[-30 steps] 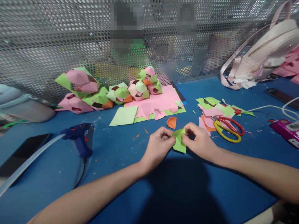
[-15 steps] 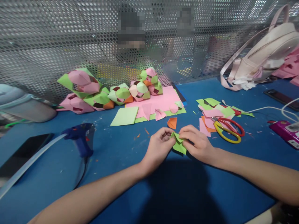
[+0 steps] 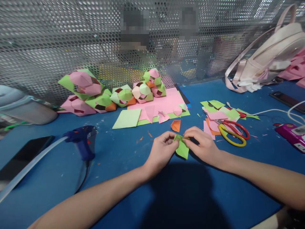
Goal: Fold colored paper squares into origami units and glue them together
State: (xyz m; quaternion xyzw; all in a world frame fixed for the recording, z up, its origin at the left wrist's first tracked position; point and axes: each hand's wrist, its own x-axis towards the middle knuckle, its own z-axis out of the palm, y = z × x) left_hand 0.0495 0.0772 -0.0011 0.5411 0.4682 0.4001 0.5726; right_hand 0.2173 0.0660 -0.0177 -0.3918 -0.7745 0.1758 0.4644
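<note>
A small folded piece of green paper (image 3: 182, 150) is held between both hands above the blue table. My left hand (image 3: 164, 147) pinches its left edge between thumb and fingers. On the other side my right hand (image 3: 199, 143) grips the upper right part, where a fold stands up edge-on. Just beyond the fingers lies a small folded orange paper piece (image 3: 175, 126). Farther back, a crumpled pink paper piece (image 3: 163, 117) rests by the large pink sheet (image 3: 170, 98), and a stack of pale green squares (image 3: 127, 118) sits to its left.
Folded paper balls (image 3: 122, 95) line the mesh panel (image 3: 95, 41). On the left are a blue glue gun (image 3: 82, 141), a dark phone (image 3: 26, 156) and a grey container (image 3: 28, 106). Scissors (image 3: 233, 133) lie on paper scraps at right, near a purple power strip (image 3: 289, 135) and a backpack (image 3: 269, 57).
My right hand has shifted slightly and turned the upper fold of the green paper, so it now shows edge-on. The lower part looks flatter. My left hand keeps its hold.
</note>
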